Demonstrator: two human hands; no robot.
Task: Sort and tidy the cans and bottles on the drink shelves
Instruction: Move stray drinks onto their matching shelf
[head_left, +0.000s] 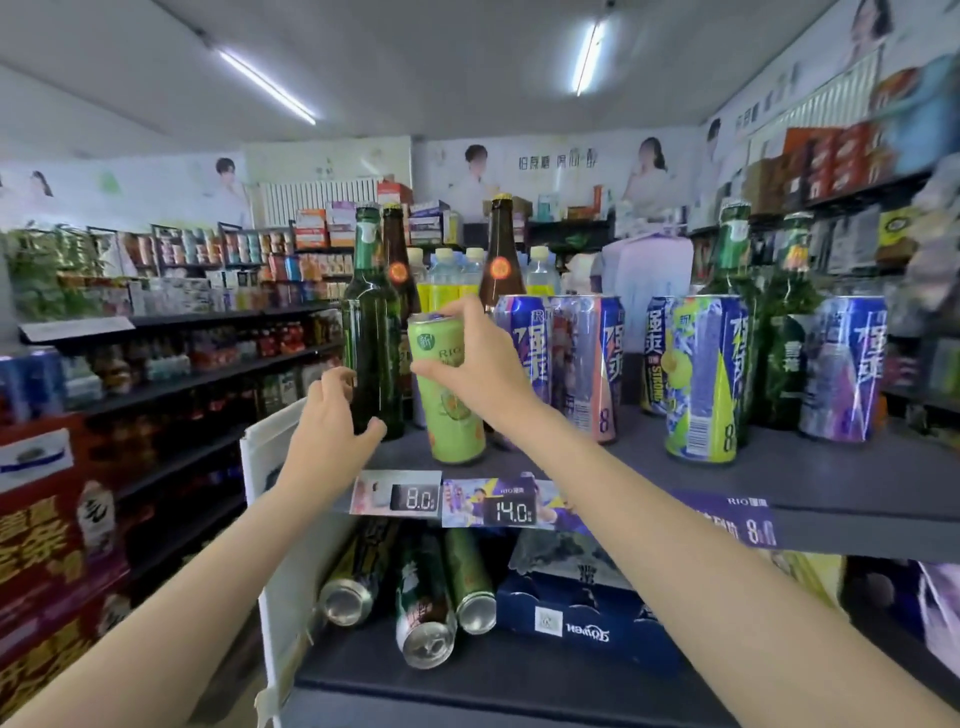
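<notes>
Beside the right hand (483, 358): one green can (452, 395), five blue cans (587, 364), two brown bottles (501, 260), three green bottles (371, 332). Three cans (426, 608) are lying below it.

The right hand (485, 364) grips a light green can (453, 395) standing tilted on the top shelf (810, 467). The left hand (332, 415), fingers spread, curls beside a dark green bottle (371, 332), just left of the can.
</notes>
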